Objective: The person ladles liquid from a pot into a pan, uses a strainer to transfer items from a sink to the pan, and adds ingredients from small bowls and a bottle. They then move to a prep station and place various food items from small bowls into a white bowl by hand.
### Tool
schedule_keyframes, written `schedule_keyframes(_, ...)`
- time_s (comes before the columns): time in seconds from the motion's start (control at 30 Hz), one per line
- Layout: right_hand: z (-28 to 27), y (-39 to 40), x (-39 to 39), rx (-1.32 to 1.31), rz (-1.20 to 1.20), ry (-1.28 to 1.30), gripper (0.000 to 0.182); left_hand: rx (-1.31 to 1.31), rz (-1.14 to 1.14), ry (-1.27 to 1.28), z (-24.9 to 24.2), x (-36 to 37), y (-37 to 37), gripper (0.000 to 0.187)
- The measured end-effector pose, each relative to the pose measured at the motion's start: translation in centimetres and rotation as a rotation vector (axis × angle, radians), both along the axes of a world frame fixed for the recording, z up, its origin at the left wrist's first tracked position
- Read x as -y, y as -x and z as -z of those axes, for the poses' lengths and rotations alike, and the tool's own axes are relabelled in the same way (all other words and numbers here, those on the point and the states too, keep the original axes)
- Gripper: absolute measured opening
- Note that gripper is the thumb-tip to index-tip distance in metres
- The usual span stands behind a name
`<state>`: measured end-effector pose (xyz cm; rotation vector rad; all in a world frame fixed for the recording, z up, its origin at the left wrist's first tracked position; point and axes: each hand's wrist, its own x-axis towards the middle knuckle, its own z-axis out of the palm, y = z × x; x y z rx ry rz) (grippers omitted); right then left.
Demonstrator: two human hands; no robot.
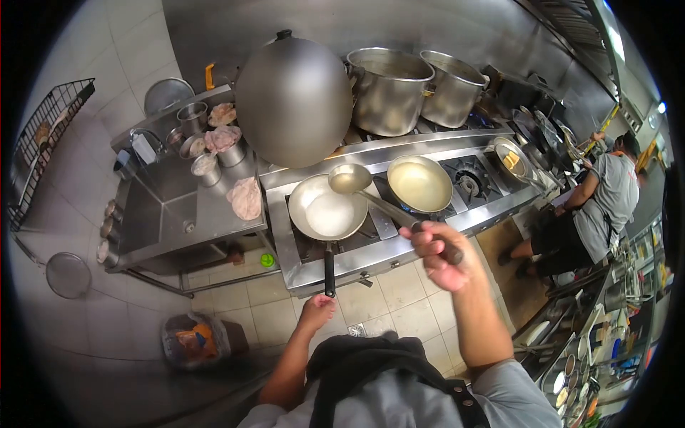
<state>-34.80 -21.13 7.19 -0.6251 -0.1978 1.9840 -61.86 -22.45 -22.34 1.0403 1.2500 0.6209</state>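
My right hand [448, 260] is wrapped round the dark grip of a metal ladle [385, 205]. The ladle's bowl is over the upper right part of a frying pan [300, 203], which has white, foamy-looking contents. Below that pan's black handle [330, 271] is my left hand [316, 312], its fingers curled at the handle's tip. A second frying pan [421, 184] on the burner to the right holds pale yellow liquid; its handle is hidden from me.
Two tall stockpots [391, 100] stand behind the stove [314, 269], beside a large domed metal piece [295, 107]. A steel sink [164, 214] and containers of pale raw-looking food [222, 138] are on the left. A co-worker [603, 192] stands at right; a bin [185, 342] is lower left.
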Motion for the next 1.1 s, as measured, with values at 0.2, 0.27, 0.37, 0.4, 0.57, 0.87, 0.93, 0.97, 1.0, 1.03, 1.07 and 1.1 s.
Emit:
schedule_keyframes(0.2,-6.0,-4.3,-2.2,-0.117,-0.014,-0.105,0.038,-0.068,-0.215,0.125,1.7,0.0,2.8,0.020)
schedule_keyframes(0.27,-8.1,-5.7,-3.5,-0.117,0.015,-0.136,0.041,-0.069,-0.224,0.135,2.7,0.2,3.7,0.020)
schedule_keyframes(0.37,-10.9,-8.5,-7.0,-0.201,0.007,-0.171,0.047,-0.094,-0.346,0.156,2.8,0.6,4.4,0.021)
schedule_keyframes(0.4,-12.2,-9.3,-8.3,-0.214,-0.008,-0.192,0.048,-0.095,-0.345,0.153,3.3,0.7,4.8,0.021)
schedule_keyframes(0.57,-17.3,-13.3,-16.0,-0.192,0.032,-0.304,0.056,-0.114,-0.497,0.194,4.3,0.2,5.7,0.020)
schedule_keyframes(0.87,-15.5,-18.8,-36.7,0.124,0.089,-0.302,0.008,-0.009,-0.702,0.377,5.9,3.4,3.5,0.016)
schedule_keyframes(0.93,-12.9,-19.5,-40.6,0.223,0.046,-0.358,0.008,-0.062,-0.693,0.408,8.8,6.6,4.4,0.032)
schedule_keyframes(0.97,-12.0,-19.5,-41.6,0.355,0.084,-0.376,0.008,-0.063,-0.696,0.398,10.1,7.8,4.6,0.032)
schedule_keyframes(1.0,-11.0,-19.7,-42.2,0.490,0.123,-0.391,0.010,-0.061,-0.739,0.369,11.2,8.8,4.8,0.030)
schedule_keyframes(1.03,-9.9,-20.1,-42.6,0.654,0.118,-0.446,0.012,-0.059,-0.779,0.341,11.6,8.9,4.5,0.029)
schedule_keyframes(1.07,-9.2,-20.7,-42.6,0.835,0.102,-0.518,0.012,-0.058,-0.779,0.337,11.2,9.3,4.3,0.029)
schedule_keyframes(1.1,-8.4,-21.8,-42.9,1.079,0.030,-0.559,0.014,-0.146,-0.715,0.274,10.6,10.5,4.1,0.028)
